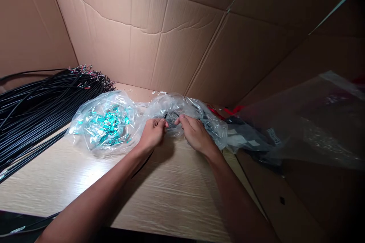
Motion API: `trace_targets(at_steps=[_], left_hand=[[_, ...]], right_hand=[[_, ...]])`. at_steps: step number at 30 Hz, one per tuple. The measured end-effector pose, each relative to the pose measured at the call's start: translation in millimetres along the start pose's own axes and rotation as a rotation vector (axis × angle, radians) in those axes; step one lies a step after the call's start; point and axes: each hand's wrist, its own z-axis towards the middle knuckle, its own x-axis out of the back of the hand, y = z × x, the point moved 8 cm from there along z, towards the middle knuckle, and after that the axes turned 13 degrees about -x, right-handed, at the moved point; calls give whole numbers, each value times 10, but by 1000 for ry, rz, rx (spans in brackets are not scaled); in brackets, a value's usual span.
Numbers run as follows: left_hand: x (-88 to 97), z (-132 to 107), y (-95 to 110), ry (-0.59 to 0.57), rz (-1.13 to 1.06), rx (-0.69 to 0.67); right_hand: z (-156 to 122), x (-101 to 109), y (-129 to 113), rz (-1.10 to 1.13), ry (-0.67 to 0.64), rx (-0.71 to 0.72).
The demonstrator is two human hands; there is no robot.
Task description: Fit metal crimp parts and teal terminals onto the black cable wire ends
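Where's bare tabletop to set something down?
Bare tabletop lies between the forearms, on the near side of the left hand and right hand. Another patch sits beside the left forearm, bordered by black cables and the teal-filled bag. Behind, it's crowded with clear bags.

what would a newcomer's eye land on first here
Probably the shiny teal pieces in the clear plastic bag, left of the hands on the wooden table. Next, the thick bundle of black cables with coloured wire ends, filling the left side. At the centre, the left hand pinches a thin black cable, close beside the right hand.
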Motion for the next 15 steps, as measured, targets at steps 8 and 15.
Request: trace_targets(at_steps=[8, 15], left_hand=[[-102, -78, 55, -73, -158, 90], [-117, -91, 30, -80, -174, 127]], right_hand=[[26, -10, 151, -105, 74, 39], [58, -49, 139, -92, 77, 92]])
